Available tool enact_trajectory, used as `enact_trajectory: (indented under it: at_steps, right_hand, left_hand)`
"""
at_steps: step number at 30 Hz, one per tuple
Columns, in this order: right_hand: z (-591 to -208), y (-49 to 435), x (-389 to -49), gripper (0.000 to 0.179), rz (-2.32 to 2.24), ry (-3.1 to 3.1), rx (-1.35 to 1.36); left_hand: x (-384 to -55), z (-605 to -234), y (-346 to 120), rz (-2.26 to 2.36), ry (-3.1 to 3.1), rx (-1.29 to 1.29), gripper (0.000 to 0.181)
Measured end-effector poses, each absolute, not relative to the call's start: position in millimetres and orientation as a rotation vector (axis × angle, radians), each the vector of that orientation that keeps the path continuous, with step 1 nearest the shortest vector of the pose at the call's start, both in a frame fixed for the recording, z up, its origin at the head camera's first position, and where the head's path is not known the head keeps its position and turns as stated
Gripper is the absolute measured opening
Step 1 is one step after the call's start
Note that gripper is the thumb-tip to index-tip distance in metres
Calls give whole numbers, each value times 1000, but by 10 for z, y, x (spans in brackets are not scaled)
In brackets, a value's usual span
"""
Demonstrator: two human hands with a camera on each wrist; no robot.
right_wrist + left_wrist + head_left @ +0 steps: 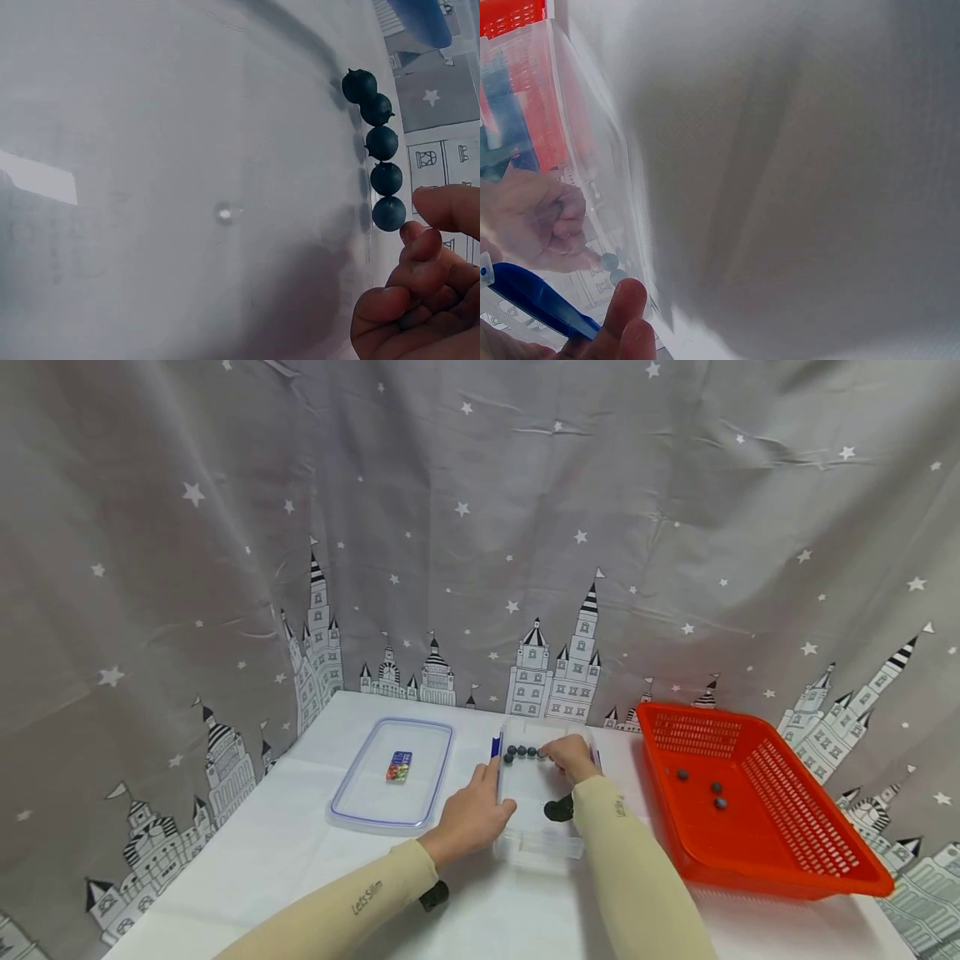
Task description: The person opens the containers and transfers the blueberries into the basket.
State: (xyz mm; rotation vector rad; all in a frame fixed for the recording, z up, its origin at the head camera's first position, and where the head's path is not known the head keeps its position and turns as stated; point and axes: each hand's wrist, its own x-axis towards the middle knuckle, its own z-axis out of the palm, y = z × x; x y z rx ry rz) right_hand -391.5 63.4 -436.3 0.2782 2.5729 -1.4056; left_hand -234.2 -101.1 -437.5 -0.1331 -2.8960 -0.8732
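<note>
Along the far wall inside a clear plastic food container (536,839) sits a short line of several blueberries (382,142), touching one another. My left hand (474,814) holds the container's left side by a blue latch (540,300). Over the far end of the container, my right hand (572,756) has its thumb and index fingertips at the last blueberry (388,214) of the line. Those fingertips stand slightly apart, beside the berry rather than around it; whether they touch it I cannot tell. The other right fingers are curled towards the palm.
A red plastic basket (678,852) with three blueberries (717,788) stands on the right. To the left lies a clear lid (367,797) with a blue rim and a small fruit label (399,767). A grey castle-print curtain (450,568) hangs behind the white table (262,877).
</note>
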Motion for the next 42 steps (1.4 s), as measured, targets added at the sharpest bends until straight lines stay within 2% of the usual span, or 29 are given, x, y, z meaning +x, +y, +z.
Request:
enact_trajectory:
  at_steps: [3, 8, 21, 35, 42]
  right_hand:
    - [-4416, 619, -3935, 16, -1431, 2555, 329]
    - [-4498, 608, -3972, 20, -1429, 2555, 393]
    - [-4469, 582, -3973, 24, -1474, 2546, 347]
    - [-4551, 584, -3896, 20, -1421, 2623, 298]
    - [-4522, 553, -3811, 29, -1398, 2629, 284]
  left_hand:
    - [-2336, -4367, -1012, -875, -2892, -126, 79]
    - [-2325, -4360, -1010, -891, -2893, -122, 79]
    - [-2369, -4311, -1012, -873, -2872, -122, 78]
    - [-2342, -4370, -989, -850, -2848, -133, 79]
    - [-2338, -4390, -1002, -848, -2851, -127, 78]
